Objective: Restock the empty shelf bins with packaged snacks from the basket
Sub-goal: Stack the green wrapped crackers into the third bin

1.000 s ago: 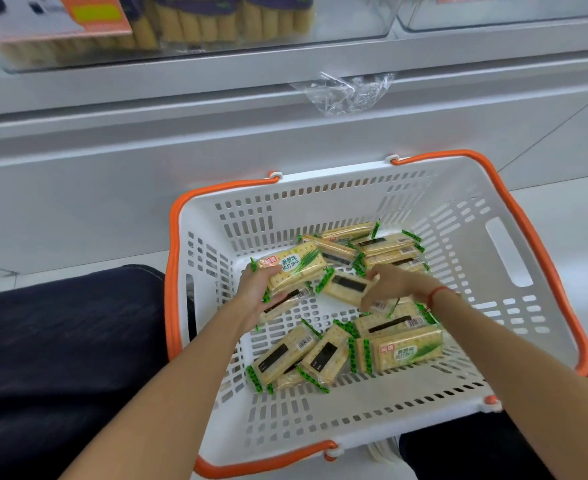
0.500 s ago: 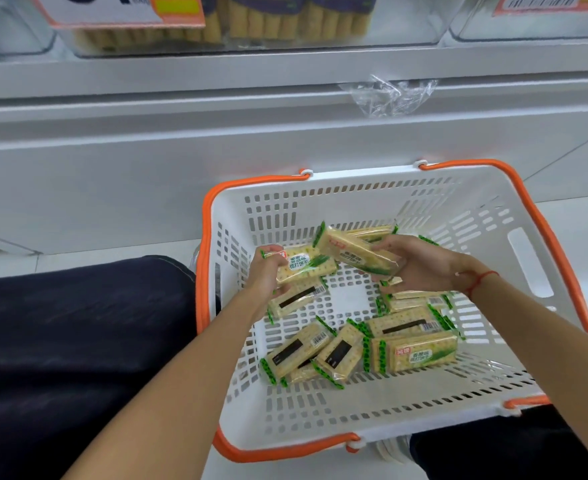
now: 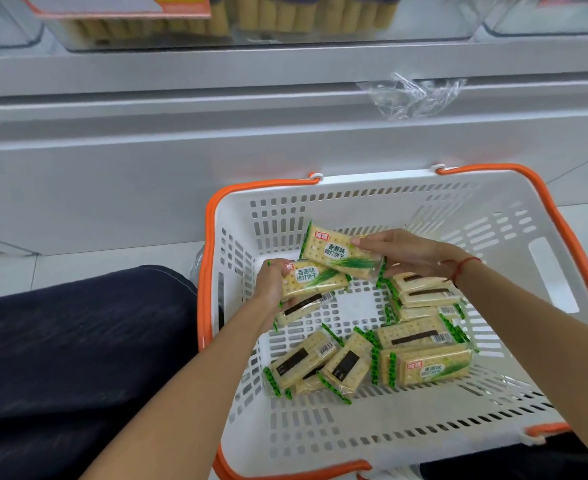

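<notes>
Near edge: my two forearms reach in over the near rim of the white perforated plastic basket with orange handles point(image 3: 493, 188). On its floor lie the loose cream-and-green wrapped cracker packets point(image 3: 424, 367), most with the barcode side up, two stacked at the right with one label showing.

Middle: my left hand point(image 3: 272, 284) grips a stack of cracker packets point(image 3: 311, 280) by its left end, thumb on top and fingers curled beneath; a barcode-side packet sits under the label-side one. My right hand point(image 3: 410, 256) pinches a single label-up cracker packet point(image 3: 341, 254) by its right end. A second ago this packet lay among the others on the floor; it has since been lifted, turned label-up, and carried left, so that it now overlaps the far right corner of the left hand's stack. I judge that I am gathering a handful and that the single packet is about to join it.

Far: the grey metal shelf front point(image 3: 216, 157), a crumpled clear plastic wrapper point(image 3: 414, 98) on its ledge, and clear acrylic shelf bins point(image 3: 268, 32) holding stick-shaped biscuits. No packet has reached a bin yet.
</notes>
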